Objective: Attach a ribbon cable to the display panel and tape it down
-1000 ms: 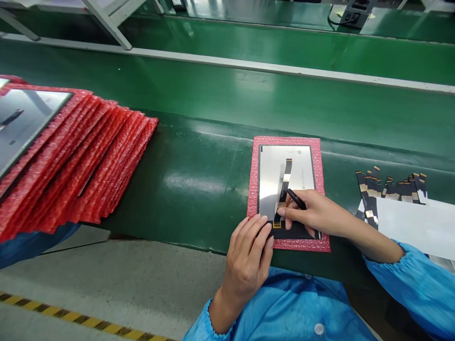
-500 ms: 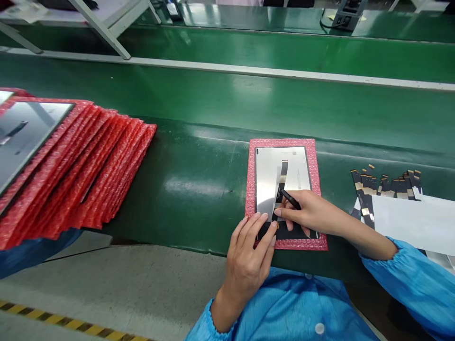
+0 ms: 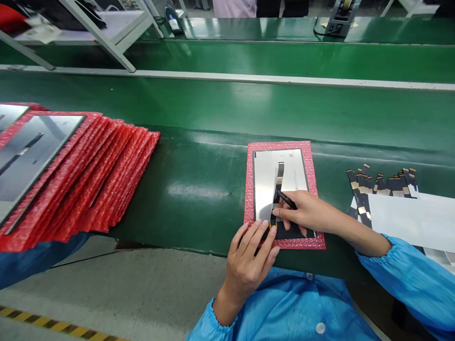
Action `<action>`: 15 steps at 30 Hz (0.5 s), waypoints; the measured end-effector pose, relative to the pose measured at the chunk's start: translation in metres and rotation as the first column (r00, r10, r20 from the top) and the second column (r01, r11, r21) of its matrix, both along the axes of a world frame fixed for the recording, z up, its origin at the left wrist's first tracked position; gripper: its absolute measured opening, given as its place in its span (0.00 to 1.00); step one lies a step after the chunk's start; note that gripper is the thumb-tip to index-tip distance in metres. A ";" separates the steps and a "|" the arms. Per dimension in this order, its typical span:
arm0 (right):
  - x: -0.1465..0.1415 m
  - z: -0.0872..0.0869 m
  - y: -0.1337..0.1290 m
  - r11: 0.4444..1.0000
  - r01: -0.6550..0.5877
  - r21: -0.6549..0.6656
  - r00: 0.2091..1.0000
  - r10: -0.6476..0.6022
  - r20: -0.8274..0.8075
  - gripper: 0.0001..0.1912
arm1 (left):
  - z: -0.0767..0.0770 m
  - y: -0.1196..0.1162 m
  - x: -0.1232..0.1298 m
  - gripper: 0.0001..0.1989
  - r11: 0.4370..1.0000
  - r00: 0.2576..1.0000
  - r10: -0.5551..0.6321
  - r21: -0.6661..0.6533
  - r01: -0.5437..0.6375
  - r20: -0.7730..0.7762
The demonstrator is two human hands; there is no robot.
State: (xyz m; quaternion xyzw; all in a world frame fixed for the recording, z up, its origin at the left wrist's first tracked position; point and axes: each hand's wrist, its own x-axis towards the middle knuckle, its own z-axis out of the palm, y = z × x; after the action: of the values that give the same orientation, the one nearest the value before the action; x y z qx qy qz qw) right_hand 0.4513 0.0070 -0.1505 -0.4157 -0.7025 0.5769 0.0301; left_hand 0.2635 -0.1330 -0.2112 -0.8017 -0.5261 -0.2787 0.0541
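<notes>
Pinching a slim black tool (image 3: 286, 199) between right hand (image 3: 304, 213) thumb and fingers, tip down on the flex ribbon (image 3: 277, 187) of the display panel (image 3: 275, 184). Left hand (image 3: 250, 258) flat, fingers together, pressing the panel's near edge. Panel lying face down on a red bubble-wrap sheet (image 3: 312, 166) at the near edge of the green belt (image 3: 199, 184). To the right, loose flex ribbons (image 3: 382, 183) beside white paper (image 3: 412, 220). Far left, a fanned stack of red-wrapped panels (image 3: 81, 175).
</notes>
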 end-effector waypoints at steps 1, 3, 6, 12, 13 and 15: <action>0.000 0.000 0.000 1.000 0.001 0.003 1.000 -0.001 -0.002 0.10 | 0.000 0.000 0.000 0.21 1.000 1.000 0.005 -0.008 -0.005 -0.007; 0.000 0.000 0.000 1.000 0.004 0.007 1.000 -0.004 -0.003 0.10 | 0.001 0.000 0.002 0.22 1.000 1.000 0.017 -0.024 -0.017 -0.017; -0.001 0.001 -0.001 1.000 0.013 0.009 1.000 -0.014 0.001 0.10 | 0.002 -0.001 0.004 0.24 0.999 0.999 0.033 -0.037 -0.034 -0.032; 0.002 0.003 0.001 0.998 0.056 0.016 0.998 -0.057 0.022 0.10 | -0.001 -0.006 0.012 0.29 0.990 0.991 0.109 -0.080 -0.114 -0.075; 0.004 0.005 0.002 0.996 0.079 0.028 0.996 -0.080 0.041 0.12 | -0.003 -0.007 0.013 0.30 0.987 0.989 0.121 -0.093 -0.129 -0.087; 0.010 0.014 0.003 0.986 0.134 0.096 0.987 -0.142 0.073 0.16 | -0.008 -0.010 0.013 0.30 0.979 0.983 0.139 -0.131 -0.154 -0.117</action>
State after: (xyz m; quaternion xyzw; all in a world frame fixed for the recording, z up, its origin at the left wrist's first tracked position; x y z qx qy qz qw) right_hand 0.4612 0.0099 -0.1364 -0.4842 -0.6981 0.5239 0.0608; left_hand 0.2765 -0.1430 -0.2196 -0.7764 -0.5982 -0.1930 0.0466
